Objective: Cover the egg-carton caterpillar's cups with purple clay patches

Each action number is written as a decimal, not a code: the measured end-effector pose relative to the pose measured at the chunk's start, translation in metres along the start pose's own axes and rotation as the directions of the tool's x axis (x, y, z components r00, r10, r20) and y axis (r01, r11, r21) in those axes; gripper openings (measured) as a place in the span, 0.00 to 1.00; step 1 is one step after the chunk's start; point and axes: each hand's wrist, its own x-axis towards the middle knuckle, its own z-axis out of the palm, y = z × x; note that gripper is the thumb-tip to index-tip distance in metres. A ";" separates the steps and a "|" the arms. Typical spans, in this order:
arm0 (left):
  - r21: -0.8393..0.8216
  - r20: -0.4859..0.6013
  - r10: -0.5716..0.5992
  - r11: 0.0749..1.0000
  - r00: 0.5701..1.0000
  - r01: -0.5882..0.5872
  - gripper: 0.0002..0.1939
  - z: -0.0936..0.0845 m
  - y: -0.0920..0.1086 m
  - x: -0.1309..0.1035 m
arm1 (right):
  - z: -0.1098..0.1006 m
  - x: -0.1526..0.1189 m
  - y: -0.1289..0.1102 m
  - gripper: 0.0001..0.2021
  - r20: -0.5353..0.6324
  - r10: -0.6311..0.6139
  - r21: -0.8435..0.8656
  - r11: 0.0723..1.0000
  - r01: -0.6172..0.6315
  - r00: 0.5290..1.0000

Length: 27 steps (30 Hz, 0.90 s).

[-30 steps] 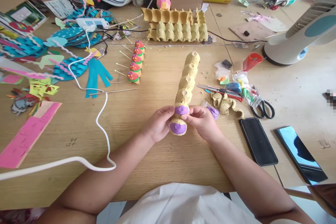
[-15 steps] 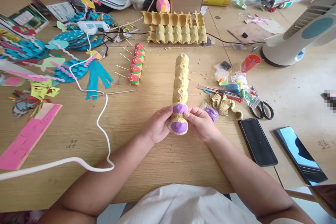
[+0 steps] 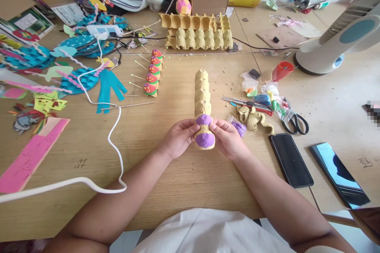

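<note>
A long yellowish egg-carton strip point(image 3: 202, 95) points away from me over the middle of the table. Purple covers its two nearest bumps; the farther ones are bare. My left hand point(image 3: 181, 137) grips the strip's left side near the close end, thumb on top. On the right side, my right hand point(image 3: 228, 138) holds it the same way, thumb beside the purple. Just behind my right hand is a small bag of purple clay point(image 3: 238, 126). Farther left stands a painted carton caterpillar point(image 3: 153, 73), red and green, with thin sticks at its side.
Right of the strip lie a utility knife point(image 3: 249, 102), torn carton scraps point(image 3: 252, 118), black scissors point(image 3: 297, 123), a red cup point(image 3: 282, 71) and two phones point(image 3: 291, 160). Egg cartons point(image 3: 204, 38) sit at the back. A white cable point(image 3: 114, 134) runs along the left, near my left forearm.
The strip's far end has dropped toward me and shifted slightly left, while its near end has moved a little right and away. Both hands still hold it.
</note>
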 end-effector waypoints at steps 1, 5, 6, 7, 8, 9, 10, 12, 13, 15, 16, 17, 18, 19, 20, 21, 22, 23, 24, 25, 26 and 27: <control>0.006 -0.004 0.009 1.000 1.000 -0.009 0.12 0.000 0.000 0.000 | 0.000 0.000 0.000 0.18 0.002 0.005 0.003 1.000 -0.005 1.000; 0.038 0.000 0.034 0.999 0.999 -0.034 0.11 0.002 0.001 -0.001 | 0.002 -0.002 -0.003 0.19 0.020 0.014 0.043 0.999 -0.015 1.000; 0.049 -0.007 0.038 0.998 0.999 -0.038 0.11 0.002 0.001 -0.001 | 0.002 -0.002 -0.003 0.18 0.022 0.014 0.042 0.999 -0.015 1.000; 0.059 -0.019 0.043 0.997 0.999 -0.042 0.12 0.002 0.001 -0.001 | 0.003 -0.002 -0.003 0.18 0.021 0.013 0.033 0.999 -0.014 1.000; 0.070 -0.033 0.047 0.997 0.998 -0.045 0.12 0.003 0.001 -0.001 | 0.003 -0.002 -0.003 0.18 0.018 0.010 0.019 1.000 -0.011 1.000; 0.080 -0.046 0.052 0.996 0.998 -0.048 0.12 0.003 0.001 -0.001 | 0.003 -0.002 -0.002 0.18 0.011 0.005 0.002 1.000 -0.005 1.000; 0.090 -0.053 0.054 0.995 0.997 -0.050 0.12 0.003 0.001 -0.001 | 0.003 -0.002 -0.001 0.18 0.002 -0.005 -0.014 1.000 0.005 1.000; 0.113 -0.059 0.059 0.992 0.996 -0.052 0.13 0.002 0.001 -0.001 | 0.003 -0.001 0.000 0.18 -0.013 -0.029 -0.048 0.998 0.028 0.999; 0.123 -0.060 0.061 0.991 0.996 -0.053 0.13 0.002 0.001 -0.001 | 0.003 -0.001 0.001 0.18 -0.015 -0.038 -0.063 0.997 0.037 0.999; 0.137 -0.062 0.062 0.989 0.996 -0.053 0.13 0.002 0.001 -0.001 | 0.002 -0.001 0.001 0.18 -0.012 -0.045 -0.080 0.996 0.044 0.999; 0.138 -0.061 0.060 0.989 0.996 -0.051 0.13 0.002 0.001 -0.001 | 0.001 -0.001 0.001 0.18 -0.007 -0.046 -0.083 0.996 0.045 0.999; 0.135 -0.060 0.058 0.990 0.996 -0.050 0.13 0.002 0.001 -0.001 | 0.001 -0.001 0.001 0.18 -0.002 -0.047 -0.081 0.996 0.047 0.999; 0.131 -0.058 0.054 0.990 0.997 -0.046 0.13 0.002 0.001 -0.001 | 0.001 -0.001 0.001 0.18 0.003 -0.049 -0.079 0.996 0.049 0.999; 0.126 -0.055 0.050 0.991 0.997 -0.043 0.13 0.002 0.001 -0.001 | 0.000 -0.001 0.001 0.18 0.009 -0.046 -0.076 0.996 0.046 0.999; 0.121 -0.054 0.048 0.992 0.997 -0.042 0.13 0.002 0.002 -0.001 | 0.000 -0.002 0.000 0.19 0.013 -0.040 -0.072 0.997 0.041 0.999; 0.117 -0.054 0.048 0.992 0.997 -0.041 0.13 0.002 0.002 -0.001 | 0.000 -0.002 0.000 0.19 0.014 -0.032 -0.069 0.997 0.033 0.999; 0.115 -0.054 0.048 0.992 0.997 -0.042 0.13 0.002 0.002 -0.001 | 0.000 -0.002 0.000 0.19 0.013 -0.021 -0.066 0.998 0.022 1.000; 0.115 -0.053 0.048 0.992 0.997 -0.042 0.13 0.002 0.002 -0.001 | 0.000 -0.002 0.000 0.20 0.011 -0.012 -0.063 0.998 0.013 1.000; 0.116 -0.052 0.048 0.992 0.997 -0.042 0.13 0.002 0.002 -0.001 | 0.001 -0.002 0.000 0.20 0.008 -0.009 -0.062 0.998 0.010 1.000; 0.117 -0.052 0.048 0.992 0.997 -0.042 0.13 0.002 0.002 -0.002 | 0.001 -0.002 0.000 0.20 0.005 -0.011 -0.061 0.998 0.011 1.000; 0.119 -0.050 0.046 0.992 0.998 -0.040 0.13 0.002 0.002 -0.002 | 0.001 -0.001 0.000 0.20 0.003 -0.016 -0.060 0.998 0.016 1.000; 0.119 -0.047 0.042 0.992 0.998 -0.036 0.13 0.001 0.002 -0.002 | 0.001 -0.001 0.000 0.20 0.003 -0.020 -0.060 0.998 0.020 1.000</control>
